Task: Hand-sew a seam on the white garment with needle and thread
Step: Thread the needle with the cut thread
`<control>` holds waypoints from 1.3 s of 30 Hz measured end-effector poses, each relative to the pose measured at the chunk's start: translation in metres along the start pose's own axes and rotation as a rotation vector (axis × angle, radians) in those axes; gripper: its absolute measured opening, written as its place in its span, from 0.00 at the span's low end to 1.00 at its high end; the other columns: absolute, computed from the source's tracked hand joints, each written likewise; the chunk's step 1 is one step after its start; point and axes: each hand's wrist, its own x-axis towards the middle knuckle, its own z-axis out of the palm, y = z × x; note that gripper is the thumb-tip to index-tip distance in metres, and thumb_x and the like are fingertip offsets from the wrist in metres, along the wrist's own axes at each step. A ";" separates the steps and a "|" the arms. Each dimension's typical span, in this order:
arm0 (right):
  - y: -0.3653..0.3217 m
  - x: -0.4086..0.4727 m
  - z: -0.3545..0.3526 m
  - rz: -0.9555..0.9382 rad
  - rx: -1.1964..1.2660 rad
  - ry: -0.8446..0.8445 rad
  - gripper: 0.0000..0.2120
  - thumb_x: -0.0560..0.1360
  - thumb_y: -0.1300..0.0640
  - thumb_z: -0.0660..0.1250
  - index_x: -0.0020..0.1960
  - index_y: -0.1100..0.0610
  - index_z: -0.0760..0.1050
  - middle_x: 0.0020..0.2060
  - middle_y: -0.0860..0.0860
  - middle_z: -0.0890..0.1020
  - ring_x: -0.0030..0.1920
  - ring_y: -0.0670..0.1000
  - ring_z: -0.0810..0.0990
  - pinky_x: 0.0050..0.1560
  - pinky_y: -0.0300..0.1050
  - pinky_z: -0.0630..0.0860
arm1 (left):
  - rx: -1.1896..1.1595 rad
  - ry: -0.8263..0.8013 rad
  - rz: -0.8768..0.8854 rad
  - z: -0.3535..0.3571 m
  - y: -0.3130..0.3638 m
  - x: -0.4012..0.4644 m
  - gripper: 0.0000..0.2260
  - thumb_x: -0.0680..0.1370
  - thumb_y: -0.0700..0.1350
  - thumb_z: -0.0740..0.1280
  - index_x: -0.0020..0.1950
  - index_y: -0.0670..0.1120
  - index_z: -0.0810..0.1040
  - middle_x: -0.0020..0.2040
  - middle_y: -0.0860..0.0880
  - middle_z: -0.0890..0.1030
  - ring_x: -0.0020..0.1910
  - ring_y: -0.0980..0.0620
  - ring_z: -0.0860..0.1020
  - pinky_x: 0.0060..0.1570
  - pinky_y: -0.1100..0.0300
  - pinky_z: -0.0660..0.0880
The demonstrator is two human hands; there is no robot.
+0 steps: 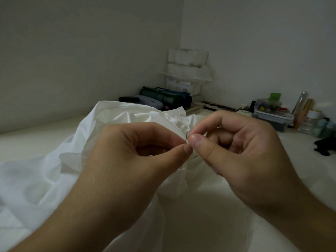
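Both hands meet over the table's middle: the left hand pinches the needle upright, steadying it, while the right hand pinches beside its tip, likely threading. The white garment lies bunched beneath, spilling toward the table's left edge, its seam close by.

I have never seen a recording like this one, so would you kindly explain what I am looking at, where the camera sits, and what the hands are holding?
There is no machine here: a person wears a wide-angle camera on the head, so the single picture looks forward and down at their own two hands. The left hand and the right hand meet at their fingertips, pinching a thin needle between them; any thread is too fine to make out. Beneath lies the white garment, crumpled on a pale surface. Further back, by the wall, sit a rolled green pouch and clear plastic boxes of small items.
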 end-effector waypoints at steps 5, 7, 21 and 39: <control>0.003 0.000 -0.001 0.002 -0.011 -0.001 0.02 0.78 0.56 0.74 0.46 0.52 0.84 0.25 0.50 0.75 0.24 0.49 0.70 0.26 0.39 0.67 | 0.002 0.001 -0.003 0.000 0.000 0.001 0.03 0.69 0.48 0.80 0.40 0.56 0.89 0.35 0.53 0.87 0.35 0.55 0.86 0.38 0.67 0.81; 0.002 0.000 -0.001 0.009 -0.004 0.004 0.02 0.78 0.55 0.74 0.46 0.52 0.84 0.24 0.51 0.75 0.24 0.50 0.69 0.25 0.40 0.67 | 0.004 0.004 -0.002 0.000 0.000 0.001 0.03 0.68 0.49 0.79 0.40 0.56 0.89 0.35 0.53 0.87 0.35 0.55 0.87 0.39 0.66 0.82; 0.001 -0.001 0.000 0.019 0.010 0.013 0.03 0.75 0.54 0.73 0.45 0.52 0.84 0.23 0.54 0.73 0.23 0.51 0.67 0.25 0.38 0.65 | 0.053 0.029 0.036 0.000 -0.001 -0.001 0.03 0.68 0.51 0.79 0.40 0.58 0.89 0.35 0.55 0.87 0.35 0.56 0.86 0.39 0.65 0.83; 0.000 -0.002 0.001 0.005 -0.030 0.022 0.03 0.76 0.57 0.74 0.44 0.53 0.84 0.23 0.53 0.74 0.22 0.50 0.68 0.25 0.38 0.65 | 0.068 0.023 0.048 0.001 -0.001 0.000 0.03 0.69 0.50 0.79 0.41 0.58 0.89 0.34 0.56 0.87 0.35 0.57 0.86 0.37 0.70 0.79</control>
